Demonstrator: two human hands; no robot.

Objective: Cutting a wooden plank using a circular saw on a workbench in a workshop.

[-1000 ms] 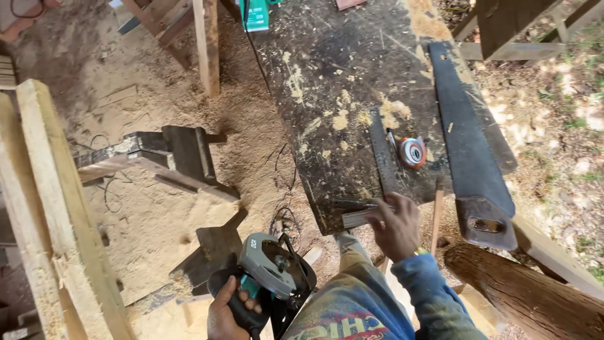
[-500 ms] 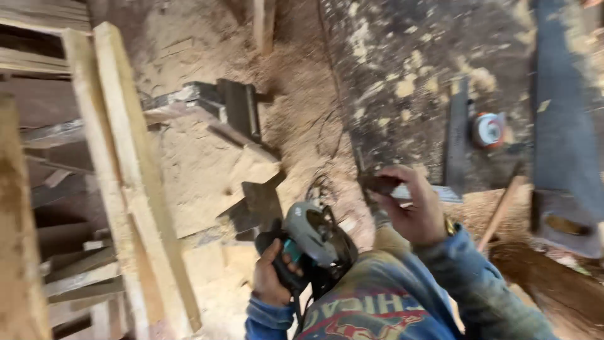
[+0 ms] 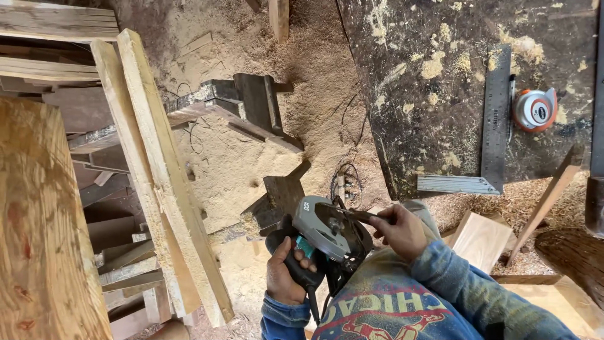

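Sawdust floor (image 3: pixel 251 182), planks (image 3: pixel 157 170) beside saw (image 3: pixel 327 233)

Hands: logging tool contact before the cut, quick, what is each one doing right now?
Left hand: closed around the handle of the circular saw.
Right hand: fingers closed on a thin dark piece at the saw's blade guard.

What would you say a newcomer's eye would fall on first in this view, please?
Most likely the circular saw at bottom centre, its handle in the left hand while the right hand touches its guard. Next, the dark, sawdust-strewn board at upper right, bearing a steel square and an orange tape measure. Pale planks slant down the left over a sawdust floor.
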